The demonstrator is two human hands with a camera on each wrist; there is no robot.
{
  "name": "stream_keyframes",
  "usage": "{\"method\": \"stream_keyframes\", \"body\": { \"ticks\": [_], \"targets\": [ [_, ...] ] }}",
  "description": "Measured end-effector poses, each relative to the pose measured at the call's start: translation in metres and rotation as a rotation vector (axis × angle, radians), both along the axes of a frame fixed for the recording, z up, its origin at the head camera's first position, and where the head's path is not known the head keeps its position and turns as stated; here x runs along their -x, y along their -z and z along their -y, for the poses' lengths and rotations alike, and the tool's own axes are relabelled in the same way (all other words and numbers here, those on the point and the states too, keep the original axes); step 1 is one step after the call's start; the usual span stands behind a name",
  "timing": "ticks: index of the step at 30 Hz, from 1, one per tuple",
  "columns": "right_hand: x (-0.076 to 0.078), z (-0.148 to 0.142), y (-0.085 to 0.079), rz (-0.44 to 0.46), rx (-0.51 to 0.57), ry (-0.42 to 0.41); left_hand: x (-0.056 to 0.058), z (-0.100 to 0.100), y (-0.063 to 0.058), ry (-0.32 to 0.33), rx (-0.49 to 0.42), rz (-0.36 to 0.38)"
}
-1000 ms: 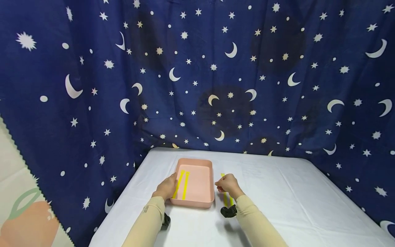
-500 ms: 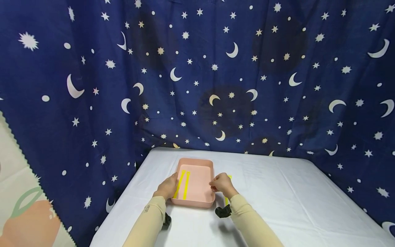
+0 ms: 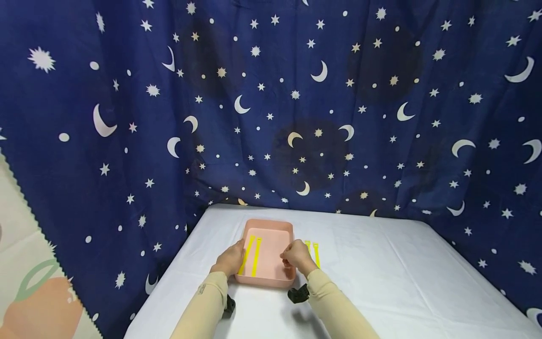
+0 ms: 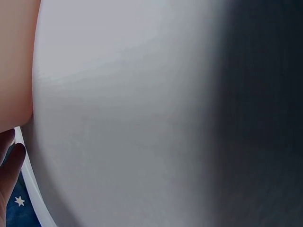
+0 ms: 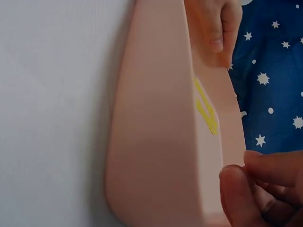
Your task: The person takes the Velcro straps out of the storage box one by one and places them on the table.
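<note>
A shallow pink tray (image 3: 271, 281) lies on the white table, with two flat yellow strips (image 3: 256, 256), each with a wider head at its far end, along the left of its floor. My left hand (image 3: 230, 258) grips the tray's left side; in the right wrist view its thumb (image 5: 215, 40) lies inside the rim. Over the tray's right part is my right hand (image 3: 296, 255), fingers curled and thumb close to the forefinger. Nothing shows between those fingertips in the right wrist view. Two more yellow strips (image 3: 316, 254) lie on the table, partly hidden behind the right hand.
The white-covered table (image 3: 381, 273) extends to the right of the tray. A dark blue curtain (image 3: 271, 117) with moons and stars hangs behind and to the left. Black wrist cameras (image 3: 298, 294) sit under the sleeves.
My right hand has moved left from over the strips on the table to over the tray's right part, uncovering the far ends of both table strips. The left hand has stayed at the tray's side.
</note>
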State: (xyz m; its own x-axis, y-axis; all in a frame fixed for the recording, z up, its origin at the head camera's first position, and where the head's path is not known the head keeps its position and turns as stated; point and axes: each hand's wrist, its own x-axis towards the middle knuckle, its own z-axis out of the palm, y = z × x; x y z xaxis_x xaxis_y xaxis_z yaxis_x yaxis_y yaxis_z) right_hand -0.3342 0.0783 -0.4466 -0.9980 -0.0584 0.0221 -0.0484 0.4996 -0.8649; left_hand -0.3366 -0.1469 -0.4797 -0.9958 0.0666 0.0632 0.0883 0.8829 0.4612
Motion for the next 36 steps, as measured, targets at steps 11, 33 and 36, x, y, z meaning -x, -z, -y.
{"method": "stream_keyframes", "body": {
  "ticks": [11, 33, 36],
  "targets": [
    [-0.003, 0.012, 0.007, -0.01, -0.118, -0.013, 0.001, -0.007, -0.005, 0.001, 0.0, -0.007],
    [-0.009, 0.032, 0.029, -0.003, -0.108, -0.089, -0.004, -0.005, 0.0, -0.015, 0.004, 0.006],
    [-0.009, 0.034, 0.028, 0.002, -0.094, -0.084, -0.004, -0.004, -0.003, -0.023, 0.012, 0.009]
  ]
}}
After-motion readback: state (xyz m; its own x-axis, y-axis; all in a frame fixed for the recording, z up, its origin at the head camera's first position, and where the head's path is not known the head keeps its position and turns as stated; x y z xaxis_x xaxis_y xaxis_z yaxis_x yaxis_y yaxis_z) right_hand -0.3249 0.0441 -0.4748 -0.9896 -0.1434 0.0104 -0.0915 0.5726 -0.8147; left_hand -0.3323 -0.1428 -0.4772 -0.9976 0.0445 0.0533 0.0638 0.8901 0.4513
